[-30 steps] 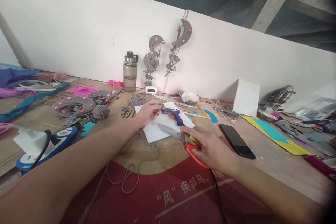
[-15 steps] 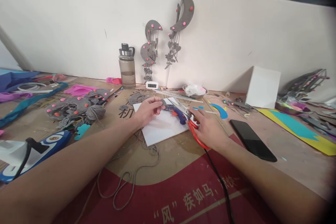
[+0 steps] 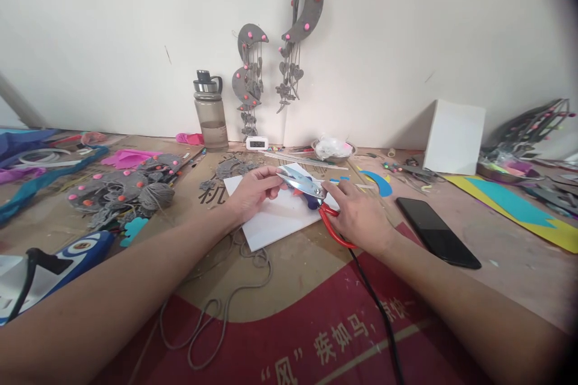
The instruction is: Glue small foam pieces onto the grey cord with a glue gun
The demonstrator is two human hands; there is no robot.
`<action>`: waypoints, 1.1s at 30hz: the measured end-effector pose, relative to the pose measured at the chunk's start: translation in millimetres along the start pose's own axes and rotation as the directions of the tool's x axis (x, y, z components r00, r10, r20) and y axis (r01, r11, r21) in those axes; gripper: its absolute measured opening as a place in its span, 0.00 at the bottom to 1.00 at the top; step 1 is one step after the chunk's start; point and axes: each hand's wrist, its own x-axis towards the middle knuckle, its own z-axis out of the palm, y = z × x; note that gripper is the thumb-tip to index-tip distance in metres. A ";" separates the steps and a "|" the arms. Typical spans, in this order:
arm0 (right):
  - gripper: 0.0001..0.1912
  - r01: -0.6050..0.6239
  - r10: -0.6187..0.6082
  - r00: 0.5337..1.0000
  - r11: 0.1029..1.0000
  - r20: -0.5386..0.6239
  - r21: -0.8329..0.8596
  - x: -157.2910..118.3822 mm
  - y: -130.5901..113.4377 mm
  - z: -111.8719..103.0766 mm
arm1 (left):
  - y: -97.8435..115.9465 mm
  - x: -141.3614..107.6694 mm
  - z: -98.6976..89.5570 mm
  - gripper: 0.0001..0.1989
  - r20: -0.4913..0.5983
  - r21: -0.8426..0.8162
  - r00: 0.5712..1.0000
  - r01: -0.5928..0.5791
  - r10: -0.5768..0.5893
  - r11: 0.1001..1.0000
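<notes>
My right hand [image 3: 361, 213] grips red-handled scissors [image 3: 332, 225], their blades pointing left toward my left fingertips. My left hand [image 3: 255, 192] is closed in a pinch on a small grey piece, mostly hidden by the fingers and blade tips. Under both hands lies a white board [image 3: 266, 228]. A dark blue tool [image 3: 312, 201] with an orange part, perhaps a glue gun, rests on it, partly covered by the scissors. A black cable [image 3: 374, 307] runs from beneath my right hand toward the front. Grey cord [image 3: 228, 307] trails loosely in front of the board.
A phone [image 3: 436, 231] lies at right, a bottle [image 3: 211, 114] stands behind, beside a small clock [image 3: 257, 143]. Grey moon hangings [image 3: 311, 9] hang on the wall. At left are grey yarn pieces [image 3: 156, 195] and a blue-and-white power strip [image 3: 81, 258]. Coloured sheets [image 3: 519, 207] lie far right.
The scissors' blades have closed together and turned slightly, their tips now at my left fingertips. The small grey piece is now mostly hidden. The view has shifted a little.
</notes>
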 end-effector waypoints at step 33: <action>0.22 0.057 -0.062 0.997 0.991 -0.041 -0.119 -1.8 2.3 3.1 | -3.1 -0.3 -4.7 0.08 0.085 -0.085 0.993 0.092 -0.085 0.992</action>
